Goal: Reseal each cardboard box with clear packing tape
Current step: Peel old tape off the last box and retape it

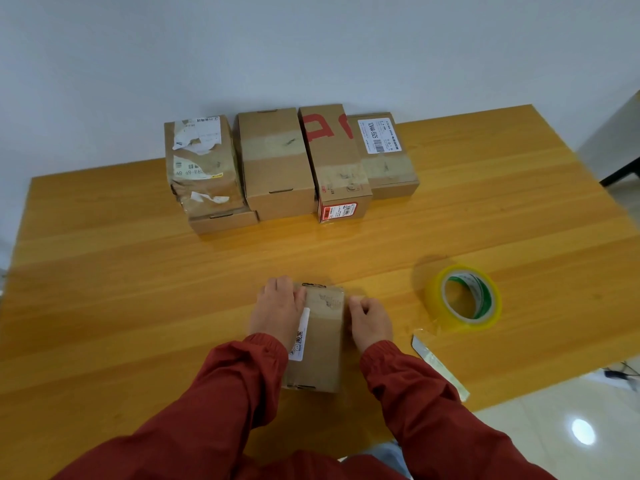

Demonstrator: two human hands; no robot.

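A small cardboard box (320, 344) lies on the wooden table (121, 271) in front of me, with a white label along its left side and a strip of clear tape across its far end. My left hand (277, 311) rests flat over the box's far left edge. My right hand (370, 323) sits against the box's right side with fingers curled, pressing the tape end down there. A roll of clear yellowish packing tape (464, 296) stands to the right of the box.
Several cardboard boxes (277, 164) stand in a row at the back of the table, against the wall. A utility knife (438, 365) lies near the table's right edge, below the tape roll. Tiled floor shows at the right.
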